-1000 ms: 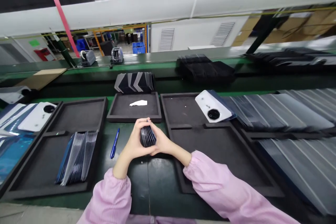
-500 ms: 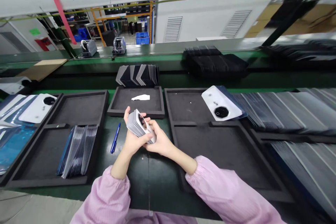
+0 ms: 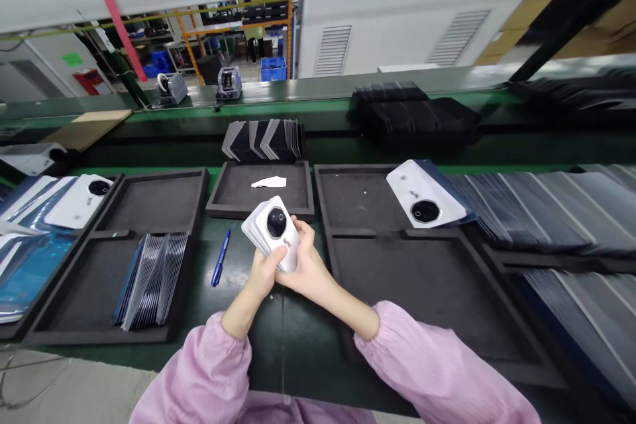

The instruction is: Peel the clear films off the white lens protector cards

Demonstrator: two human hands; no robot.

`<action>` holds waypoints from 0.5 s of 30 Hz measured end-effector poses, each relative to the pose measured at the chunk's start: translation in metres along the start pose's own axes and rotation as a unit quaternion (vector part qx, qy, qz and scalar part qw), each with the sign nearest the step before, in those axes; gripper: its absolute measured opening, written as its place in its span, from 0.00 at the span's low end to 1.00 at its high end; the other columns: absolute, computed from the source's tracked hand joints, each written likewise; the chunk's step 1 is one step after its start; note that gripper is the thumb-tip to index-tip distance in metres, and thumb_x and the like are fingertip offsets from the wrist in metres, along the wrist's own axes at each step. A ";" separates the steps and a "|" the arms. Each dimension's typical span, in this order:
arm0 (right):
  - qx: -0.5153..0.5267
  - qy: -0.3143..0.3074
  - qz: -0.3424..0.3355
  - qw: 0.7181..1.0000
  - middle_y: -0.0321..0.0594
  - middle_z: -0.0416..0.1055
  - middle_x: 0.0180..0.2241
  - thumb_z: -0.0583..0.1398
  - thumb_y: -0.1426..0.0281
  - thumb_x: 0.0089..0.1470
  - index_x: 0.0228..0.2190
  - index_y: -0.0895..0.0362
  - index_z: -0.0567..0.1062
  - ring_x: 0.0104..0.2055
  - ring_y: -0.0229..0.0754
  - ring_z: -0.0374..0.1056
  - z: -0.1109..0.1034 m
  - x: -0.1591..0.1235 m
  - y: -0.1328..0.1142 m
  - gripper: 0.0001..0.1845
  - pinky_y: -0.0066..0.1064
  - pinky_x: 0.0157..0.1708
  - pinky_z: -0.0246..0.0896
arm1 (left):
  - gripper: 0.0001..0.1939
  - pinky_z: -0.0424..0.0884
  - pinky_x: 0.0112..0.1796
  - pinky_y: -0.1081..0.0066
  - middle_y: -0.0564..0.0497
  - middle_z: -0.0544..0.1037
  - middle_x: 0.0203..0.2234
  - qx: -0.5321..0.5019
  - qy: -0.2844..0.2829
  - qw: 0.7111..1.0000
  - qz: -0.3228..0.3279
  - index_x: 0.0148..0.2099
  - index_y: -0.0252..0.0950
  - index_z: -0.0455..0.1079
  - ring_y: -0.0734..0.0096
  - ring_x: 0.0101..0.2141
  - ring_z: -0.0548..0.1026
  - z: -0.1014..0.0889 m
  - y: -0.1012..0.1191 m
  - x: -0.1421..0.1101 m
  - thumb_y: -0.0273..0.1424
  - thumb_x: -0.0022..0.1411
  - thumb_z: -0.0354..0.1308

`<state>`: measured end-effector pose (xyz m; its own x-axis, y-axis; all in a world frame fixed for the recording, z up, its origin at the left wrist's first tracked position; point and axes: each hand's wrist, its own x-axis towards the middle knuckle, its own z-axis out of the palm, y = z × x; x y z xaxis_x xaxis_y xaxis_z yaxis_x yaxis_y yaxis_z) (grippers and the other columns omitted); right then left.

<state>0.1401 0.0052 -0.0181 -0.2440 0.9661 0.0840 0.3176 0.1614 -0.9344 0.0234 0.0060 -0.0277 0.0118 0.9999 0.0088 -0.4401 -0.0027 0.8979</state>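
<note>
A fanned stack of white phone back covers (image 3: 285, 253), each with a round black camera area, is held between both hands over the bench. My left hand (image 3: 265, 273) grips its lower left side, thumb on the front cover. My right hand (image 3: 309, 257) wraps the right side, its fingers partly hidden behind the stack. Just left of the hands a blue pen (image 3: 220, 258) lies on the green bench. Beyond them, a small dark tray (image 3: 211, 202) holds a torn white scrap (image 3: 269, 182).
A row of covers (image 3: 263, 140) stands behind the small tray. The left tray (image 3: 64, 285) holds film-covered sheets (image 3: 154, 281). In the right tray (image 3: 392, 271), a white cover (image 3: 422, 195) leans at the back. More stacked sheets (image 3: 536, 209) lie at far right.
The stack has been tipped up and fanned, so its front face with the black camera area now shows. Both hands have shifted their hold around its lower part.
</note>
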 end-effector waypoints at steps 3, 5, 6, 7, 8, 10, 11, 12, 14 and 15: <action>0.028 -0.109 -0.044 0.993 0.65 0.45 0.68 0.73 0.67 0.38 0.65 0.55 0.38 0.72 0.62 0.46 -0.006 -0.001 0.001 0.65 0.54 0.65 0.51 | 0.31 0.64 0.61 0.52 0.38 0.78 0.55 -0.024 0.021 0.999 -0.028 0.55 0.30 0.73 0.43 0.59 0.71 -0.010 0.008 0.005 0.41 0.52 0.64; 0.034 -0.140 -0.048 0.988 0.64 0.44 0.69 0.69 0.65 0.48 0.65 0.56 0.39 0.72 0.60 0.48 -0.007 -0.003 0.000 0.57 0.54 0.65 0.52 | 0.31 0.65 0.61 0.49 0.36 0.78 0.55 -0.056 0.005 0.996 -0.071 0.54 0.28 0.73 0.40 0.59 0.71 -0.017 0.015 0.008 0.42 0.53 0.59; 0.026 -0.138 -0.037 0.989 0.63 0.48 0.68 0.65 0.65 0.53 0.65 0.56 0.41 0.69 0.60 0.54 -0.007 -0.005 -0.001 0.49 0.54 0.63 0.55 | 0.31 0.64 0.61 0.47 0.35 0.78 0.54 -0.071 -0.010 0.993 -0.093 0.54 0.27 0.73 0.39 0.59 0.71 -0.020 0.019 0.009 0.42 0.53 0.58; 0.010 -0.128 -0.018 0.992 0.63 0.54 0.66 0.61 0.66 0.57 0.65 0.57 0.44 0.65 0.61 0.61 -0.006 -0.006 -0.002 0.43 0.55 0.60 0.60 | 0.30 0.64 0.60 0.46 0.35 0.79 0.53 -0.086 -0.022 0.990 -0.111 0.53 0.27 0.74 0.38 0.59 0.71 -0.022 0.022 0.010 0.42 0.53 0.57; -0.011 -0.116 0.005 0.993 0.63 0.60 0.63 0.59 0.66 0.59 0.64 0.58 0.47 0.61 0.63 0.66 -0.005 -0.007 -0.003 0.38 0.56 0.56 0.64 | 0.30 0.64 0.60 0.45 0.35 0.79 0.52 -0.102 -0.033 0.987 -0.121 0.52 0.27 0.74 0.38 0.58 0.72 -0.023 0.024 0.009 0.43 0.53 0.57; -0.047 -0.092 0.033 0.994 0.62 0.65 0.59 0.58 0.66 0.59 0.63 0.58 0.50 0.53 0.64 0.72 -0.001 -0.009 -0.003 0.36 0.54 0.49 0.69 | 0.30 0.63 0.61 0.46 0.37 0.80 0.52 -0.127 -0.053 0.982 -0.127 0.54 0.29 0.74 0.39 0.58 0.72 -0.022 0.026 0.008 0.44 0.54 0.58; -0.055 -0.079 0.032 0.995 0.61 0.66 0.58 0.59 0.66 0.59 0.63 0.57 0.51 0.52 0.63 0.74 0.001 -0.009 -0.003 0.36 0.52 0.47 0.69 | 0.30 0.63 0.61 0.47 0.37 0.79 0.53 -0.133 -0.060 0.981 -0.128 0.55 0.30 0.73 0.41 0.57 0.73 -0.020 0.027 0.006 0.43 0.54 0.60; -0.060 -0.069 0.021 0.996 0.60 0.67 0.58 0.59 0.67 0.59 0.63 0.57 0.50 0.51 0.61 0.74 0.002 -0.009 -0.002 0.36 0.50 0.46 0.70 | 0.29 0.64 0.61 0.48 0.38 0.79 0.53 -0.132 -0.061 0.981 -0.129 0.55 0.31 0.73 0.42 0.57 0.73 -0.019 0.028 0.005 0.42 0.54 0.63; -0.080 -0.061 -0.009 0.995 0.58 0.71 0.54 0.59 0.68 0.58 0.64 0.58 0.50 0.49 0.58 0.76 0.002 -0.009 -0.001 0.37 0.45 0.43 0.71 | 0.28 0.66 0.59 0.50 0.39 0.79 0.53 -0.121 -0.048 0.983 -0.131 0.55 0.31 0.74 0.44 0.55 0.75 -0.015 0.030 0.003 0.36 0.52 0.66; -0.105 -0.062 -0.020 0.992 0.56 0.74 0.51 0.60 0.67 0.58 0.64 0.59 0.52 0.45 0.57 0.77 0.000 -0.008 -0.002 0.37 0.43 0.40 0.71 | 0.27 0.67 0.58 0.51 0.39 0.80 0.52 -0.115 -0.036 0.984 -0.131 0.54 0.31 0.74 0.45 0.54 0.76 -0.015 0.032 0.003 0.33 0.51 0.67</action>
<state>0.1414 -0.0031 -0.0174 -0.3682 0.9275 0.0645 0.4852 0.2509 -0.8376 -0.0036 0.0088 -0.0058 0.2125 0.9619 -0.1718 -0.6052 0.2676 0.7497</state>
